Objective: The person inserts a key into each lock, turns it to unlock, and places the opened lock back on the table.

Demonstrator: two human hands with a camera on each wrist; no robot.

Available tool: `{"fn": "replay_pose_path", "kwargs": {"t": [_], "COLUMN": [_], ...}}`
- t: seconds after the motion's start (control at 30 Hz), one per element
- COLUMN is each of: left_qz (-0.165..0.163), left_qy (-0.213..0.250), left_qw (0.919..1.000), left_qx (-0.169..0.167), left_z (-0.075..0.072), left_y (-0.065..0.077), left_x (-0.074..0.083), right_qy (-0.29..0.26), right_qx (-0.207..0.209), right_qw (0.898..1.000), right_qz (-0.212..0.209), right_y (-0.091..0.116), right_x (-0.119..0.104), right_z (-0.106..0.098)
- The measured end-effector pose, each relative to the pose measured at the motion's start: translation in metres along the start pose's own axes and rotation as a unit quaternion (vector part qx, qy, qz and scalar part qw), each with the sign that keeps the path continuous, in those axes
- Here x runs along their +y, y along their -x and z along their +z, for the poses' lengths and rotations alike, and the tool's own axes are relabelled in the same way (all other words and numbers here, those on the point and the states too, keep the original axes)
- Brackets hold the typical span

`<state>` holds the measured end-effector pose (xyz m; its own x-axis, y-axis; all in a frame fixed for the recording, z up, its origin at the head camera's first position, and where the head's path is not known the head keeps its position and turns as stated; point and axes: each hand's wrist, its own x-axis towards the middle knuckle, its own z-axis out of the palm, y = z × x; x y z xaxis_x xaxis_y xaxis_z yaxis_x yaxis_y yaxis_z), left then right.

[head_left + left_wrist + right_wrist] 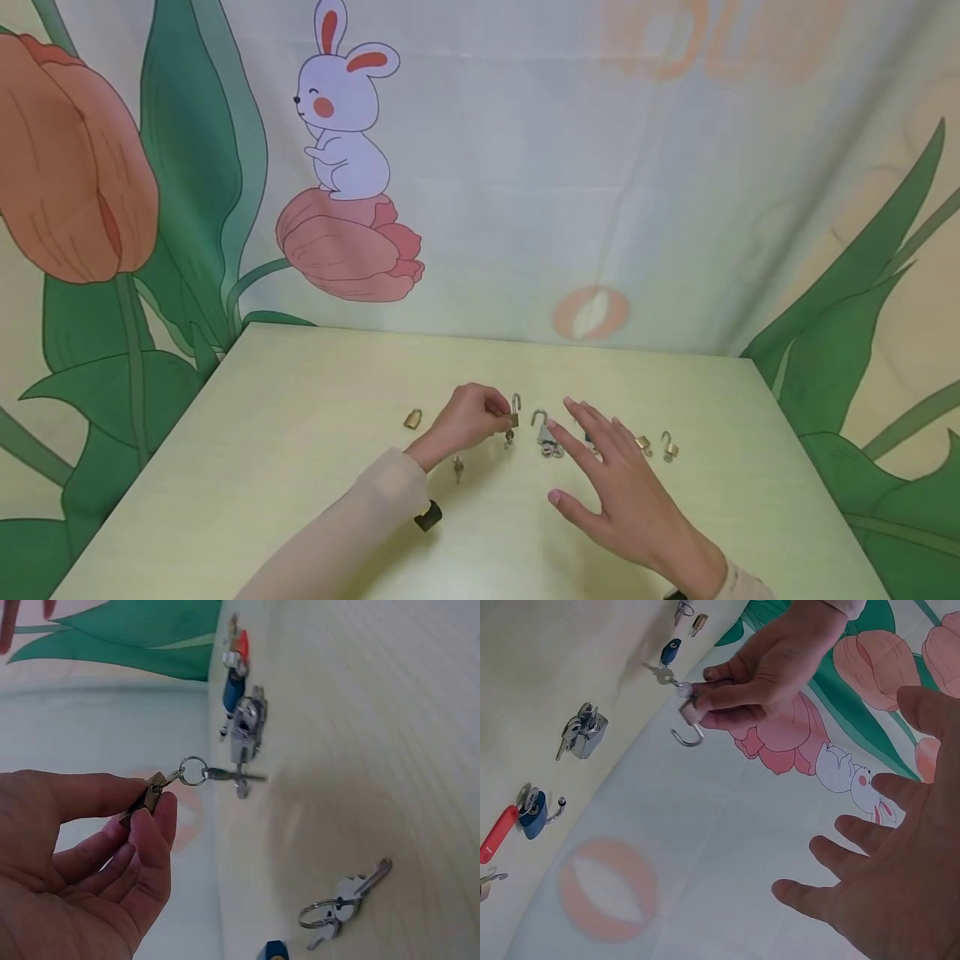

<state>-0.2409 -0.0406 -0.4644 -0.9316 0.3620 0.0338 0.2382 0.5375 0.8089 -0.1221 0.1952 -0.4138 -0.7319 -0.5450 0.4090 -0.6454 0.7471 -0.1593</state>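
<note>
My left hand [468, 417] pinches a small brass padlock [514, 419] between thumb and fingers, above the table. Its shackle stands open and points up. A ring with keys [238, 777] hangs from the lock's underside. To the right of it, a silver padlock [545, 434] with an open shackle and keys rests on the table. My right hand [630, 492] hovers with fingers spread, holding nothing, and partly hides a blue padlock [532, 815] with a red tag [499, 834] in the head view.
Left of my left hand lies a closed brass padlock [412, 418]. Loose keys [459, 469] on a ring lie closer to me, with a blue piece [671, 651] nearby. Brass padlocks [670, 447] lie at the right. A printed curtain [495, 208] hangs behind the table [300, 400].
</note>
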Motion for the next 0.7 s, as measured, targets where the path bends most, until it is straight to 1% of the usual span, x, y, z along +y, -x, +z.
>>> {"fn": "replay_pose_path", "kwargs": {"t": [0.13,0.27,0.47,0.57,0.7], "left_qz": [-0.018,-0.036,-0.068,-0.072,-0.061], "left_qy": [-0.018,-0.033,-0.053,-0.058,-0.072], "left_qw": [0.9997,0.9987,0.9959,0.9952,0.9952], "left_qx": [-0.007,-0.010,-0.028,-0.032,-0.026], "left_z": [0.007,0.013,0.019,0.019,0.020], "left_y": [-0.011,-0.021,-0.031,-0.033,-0.034], "left_x": [-0.009,-0.016,-0.025,-0.027,-0.030], "right_qy": [-0.003,-0.007,-0.007,-0.013,-0.022], "right_qx": [-0.005,0.002,0.009,0.014,0.025], "right_qw": [1.000,1.000,1.000,1.000,0.999], "right_qz": [0.006,0.002,0.002,0.005,0.002], "right_y": [0.000,-0.002,-0.004,-0.005,-0.007], "right_x": [0.001,0.001,0.001,0.000,0.000], "right_z": [0.000,0.000,0.000,-0.001,-0.001]}}
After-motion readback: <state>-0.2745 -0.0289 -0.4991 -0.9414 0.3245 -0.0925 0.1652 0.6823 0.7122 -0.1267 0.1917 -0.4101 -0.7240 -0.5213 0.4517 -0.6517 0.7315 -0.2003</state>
